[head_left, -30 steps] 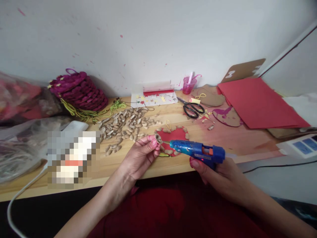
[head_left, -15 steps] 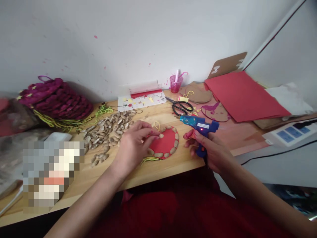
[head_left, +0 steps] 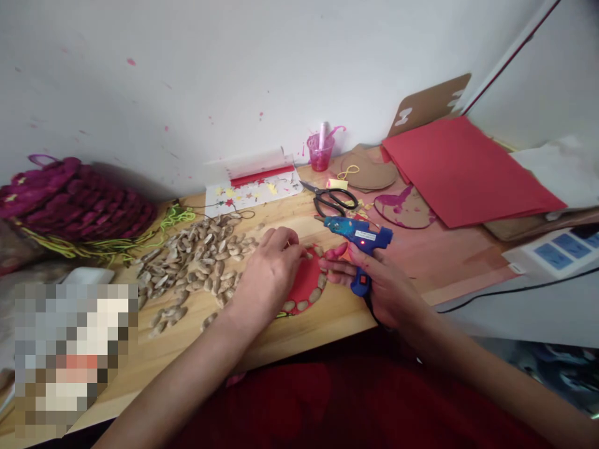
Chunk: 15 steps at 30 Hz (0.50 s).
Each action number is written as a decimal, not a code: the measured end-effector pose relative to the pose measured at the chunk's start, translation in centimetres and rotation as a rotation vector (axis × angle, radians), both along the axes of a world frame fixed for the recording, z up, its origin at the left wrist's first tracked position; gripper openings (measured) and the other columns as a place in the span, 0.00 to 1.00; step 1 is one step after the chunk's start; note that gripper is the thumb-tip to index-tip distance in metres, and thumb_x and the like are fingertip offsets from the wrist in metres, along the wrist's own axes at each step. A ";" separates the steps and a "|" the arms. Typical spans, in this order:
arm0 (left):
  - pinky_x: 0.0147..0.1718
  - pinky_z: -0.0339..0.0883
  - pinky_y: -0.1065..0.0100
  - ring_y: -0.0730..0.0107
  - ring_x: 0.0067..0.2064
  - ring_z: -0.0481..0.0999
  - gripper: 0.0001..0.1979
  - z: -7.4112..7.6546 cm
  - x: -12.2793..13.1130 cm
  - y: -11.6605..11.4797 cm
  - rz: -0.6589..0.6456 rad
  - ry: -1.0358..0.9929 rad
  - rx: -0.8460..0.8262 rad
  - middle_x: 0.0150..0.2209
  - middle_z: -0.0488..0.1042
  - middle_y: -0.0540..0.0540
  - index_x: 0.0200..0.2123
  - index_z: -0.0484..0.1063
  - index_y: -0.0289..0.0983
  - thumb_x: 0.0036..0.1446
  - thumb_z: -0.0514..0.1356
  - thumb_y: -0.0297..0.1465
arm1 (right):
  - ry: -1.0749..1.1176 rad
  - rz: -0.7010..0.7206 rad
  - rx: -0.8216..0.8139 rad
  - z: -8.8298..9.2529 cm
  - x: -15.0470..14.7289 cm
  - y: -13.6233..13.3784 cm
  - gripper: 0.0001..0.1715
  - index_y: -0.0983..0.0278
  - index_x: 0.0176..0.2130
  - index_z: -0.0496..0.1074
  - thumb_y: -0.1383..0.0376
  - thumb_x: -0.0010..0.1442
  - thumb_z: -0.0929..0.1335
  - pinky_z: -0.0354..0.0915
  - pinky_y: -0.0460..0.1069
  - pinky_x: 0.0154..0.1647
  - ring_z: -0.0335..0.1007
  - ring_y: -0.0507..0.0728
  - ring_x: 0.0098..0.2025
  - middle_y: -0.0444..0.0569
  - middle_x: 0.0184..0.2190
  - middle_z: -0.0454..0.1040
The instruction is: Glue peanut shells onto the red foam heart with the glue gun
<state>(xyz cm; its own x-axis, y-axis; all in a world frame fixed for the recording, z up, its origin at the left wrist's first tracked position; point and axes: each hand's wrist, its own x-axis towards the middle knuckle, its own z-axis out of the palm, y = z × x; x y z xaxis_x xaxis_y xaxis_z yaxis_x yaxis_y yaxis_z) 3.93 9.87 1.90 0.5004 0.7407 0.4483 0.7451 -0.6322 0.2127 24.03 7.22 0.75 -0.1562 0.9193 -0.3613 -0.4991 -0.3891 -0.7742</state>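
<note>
A red disc (head_left: 306, 282) lies near the table's front edge, with peanut shells (head_left: 317, 295) set along its rim. Over its upper left side is my left hand (head_left: 271, 268), fingers closed in a pinch on a peanut shell at the top rim; the hand largely hides that shell. My right hand (head_left: 374, 274) is wrapped round the handle of a blue hot glue gun (head_left: 358, 234), whose red light is lit and whose nozzle points left. Some right-hand fingers reach out to the disc's right rim. A pile of peanut shells (head_left: 201, 249) spreads left of the disc.
Black scissors (head_left: 334, 202), a pink cup (head_left: 321, 154) and cardboard pieces (head_left: 369, 168) lie behind the glue gun. Red sheets (head_left: 468, 174) and a power strip (head_left: 552, 252) are at right. A purple shell-covered craft (head_left: 79, 199) with yellow-green cords stands at left.
My left hand has brought the peanut shell from above the disc to its top rim. My right hand has moved left with the glue gun, its fingers now at the rim. The view has shifted slightly.
</note>
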 end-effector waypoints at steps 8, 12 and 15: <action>0.41 0.70 0.61 0.62 0.41 0.69 0.07 -0.2 0.6 0.2 -0.003 0.048 -0.028 0.40 0.72 0.41 0.35 0.77 0.35 0.64 0.60 0.23 | -0.005 -0.001 0.008 -0.2 0.2 0.0 0.16 0.61 0.35 0.76 0.53 0.55 0.77 0.75 0.52 0.41 0.82 0.60 0.42 0.48 0.36 0.81; 0.42 0.70 0.60 0.61 0.41 0.69 0.06 -0.1 0.8 0.3 0.000 0.081 -0.042 0.41 0.71 0.40 0.36 0.77 0.35 0.64 0.59 0.23 | -0.010 0.007 0.013 -0.3 0.2 0.0 0.16 0.61 0.35 0.76 0.53 0.55 0.77 0.75 0.52 0.40 0.82 0.61 0.43 0.48 0.37 0.80; 0.41 0.71 0.60 0.61 0.41 0.69 0.07 -0.1 0.8 0.4 0.000 0.102 -0.043 0.40 0.71 0.41 0.36 0.77 0.35 0.65 0.58 0.24 | -0.017 0.011 0.016 -0.2 0.2 0.0 0.16 0.61 0.35 0.76 0.53 0.55 0.77 0.75 0.52 0.41 0.82 0.61 0.43 0.48 0.37 0.80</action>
